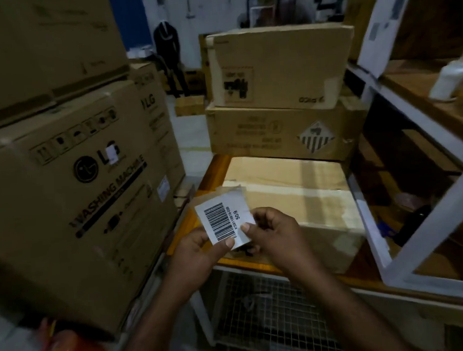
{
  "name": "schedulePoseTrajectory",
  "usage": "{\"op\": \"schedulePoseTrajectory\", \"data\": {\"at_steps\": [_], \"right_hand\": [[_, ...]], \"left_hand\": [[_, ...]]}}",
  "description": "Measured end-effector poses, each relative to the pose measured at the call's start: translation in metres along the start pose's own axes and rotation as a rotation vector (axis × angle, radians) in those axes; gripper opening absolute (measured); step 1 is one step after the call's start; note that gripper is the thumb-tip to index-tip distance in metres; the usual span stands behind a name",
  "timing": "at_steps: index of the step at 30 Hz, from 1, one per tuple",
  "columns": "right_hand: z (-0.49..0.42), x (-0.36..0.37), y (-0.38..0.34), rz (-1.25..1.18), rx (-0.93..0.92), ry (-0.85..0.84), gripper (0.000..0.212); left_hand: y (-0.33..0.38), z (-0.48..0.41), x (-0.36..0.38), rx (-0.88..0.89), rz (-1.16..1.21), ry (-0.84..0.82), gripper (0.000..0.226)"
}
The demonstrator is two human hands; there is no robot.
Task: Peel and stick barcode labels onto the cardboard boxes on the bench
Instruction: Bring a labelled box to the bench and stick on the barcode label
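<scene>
A white barcode label (pixel 221 220) on its backing sheet is held up over the near edge of the bench. My left hand (pixel 199 252) pinches its lower edge with the thumb on top. My right hand (pixel 274 233) pinches the label's right edge between thumb and curled fingers. Just behind the hands a flat, taped cardboard box (pixel 292 196) lies on the orange bench (pixel 211 171). Beyond it two more cardboard boxes are stacked: a long one with a striped diamond mark (pixel 279 132) and a taller one (pixel 278 67) on top.
A big LG washing machine carton (pixel 75 198) fills the left, with another carton (pixel 47 42) on it. A white metal frame (pixel 434 219) and wooden shelf with a white bottle (pixel 446 81) stand on the right. Wire mesh (pixel 271 319) sits below the bench edge.
</scene>
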State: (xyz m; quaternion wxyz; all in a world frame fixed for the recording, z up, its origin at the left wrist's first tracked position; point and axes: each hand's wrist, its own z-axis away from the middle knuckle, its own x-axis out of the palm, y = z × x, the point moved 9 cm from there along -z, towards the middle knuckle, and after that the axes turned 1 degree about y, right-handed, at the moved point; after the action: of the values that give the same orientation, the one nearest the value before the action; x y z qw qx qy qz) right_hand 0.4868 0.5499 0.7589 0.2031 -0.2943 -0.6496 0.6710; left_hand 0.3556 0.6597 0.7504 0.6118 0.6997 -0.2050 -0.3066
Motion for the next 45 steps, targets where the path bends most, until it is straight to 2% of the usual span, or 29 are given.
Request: {"op": "schedulePoseTrajectory", "data": {"at_steps": [2, 5, 8, 14, 18, 22, 26, 32, 36, 37, 40, 43, 45], "right_hand": [[0.001, 0.02, 0.007, -0.081, 0.028, -0.077, 0.004], [0.004, 0.051, 0.014, -0.089, 0.044, -0.156, 0.008], [0.008, 0.088, 0.017, -0.104, 0.051, -0.231, 0.011], [0.018, 0.161, 0.027, -0.096, 0.122, -0.408, 0.007], [0.018, 0.211, 0.028, 0.043, 0.118, -0.538, 0.01], [0.014, 0.264, 0.021, 0.116, 0.075, -0.589, 0.015], [0.015, 0.326, 0.02, 0.157, 0.037, -0.663, 0.004], [0.053, 0.438, 0.049, 0.24, -0.054, -0.869, 0.011], [0.083, 0.494, 0.084, 0.361, -0.094, -0.993, 0.014], [0.09, 0.505, 0.091, 0.401, -0.104, -1.026, 0.016], [0.106, 0.537, 0.113, 0.484, -0.12, -1.104, 0.016], [0.118, 0.566, 0.138, 0.596, -0.154, -1.154, 0.027], [0.126, 0.586, 0.159, 0.658, -0.161, -1.214, 0.025]], "left_hand": [[-0.008, 0.011, -0.011, -0.055, 0.034, 0.021, 0.015], [-0.03, 0.033, -0.036, -0.18, 0.106, 0.122, 0.017], [-0.052, 0.061, -0.062, -0.32, 0.283, 0.242, 0.017], [-0.078, 0.103, -0.127, -0.409, 0.457, 0.532, 0.012], [-0.097, 0.127, -0.173, -0.428, 0.421, 0.636, 0.015], [-0.117, 0.152, -0.218, -0.44, 0.403, 0.687, 0.008], [-0.133, 0.18, -0.255, -0.467, 0.38, 0.736, 0.005], [-0.173, 0.25, -0.32, -0.517, 0.353, 0.982, 0.006], [-0.209, 0.3, -0.35, -0.61, 0.279, 1.128, 0.008], [-0.218, 0.309, -0.355, -0.631, 0.257, 1.148, 0.003], [-0.252, 0.336, -0.366, -0.736, 0.178, 1.212, 0.021], [-0.286, 0.357, -0.368, -0.858, 0.125, 1.246, 0.021], [-0.307, 0.368, -0.372, -0.943, 0.075, 1.282, 0.018]]}}
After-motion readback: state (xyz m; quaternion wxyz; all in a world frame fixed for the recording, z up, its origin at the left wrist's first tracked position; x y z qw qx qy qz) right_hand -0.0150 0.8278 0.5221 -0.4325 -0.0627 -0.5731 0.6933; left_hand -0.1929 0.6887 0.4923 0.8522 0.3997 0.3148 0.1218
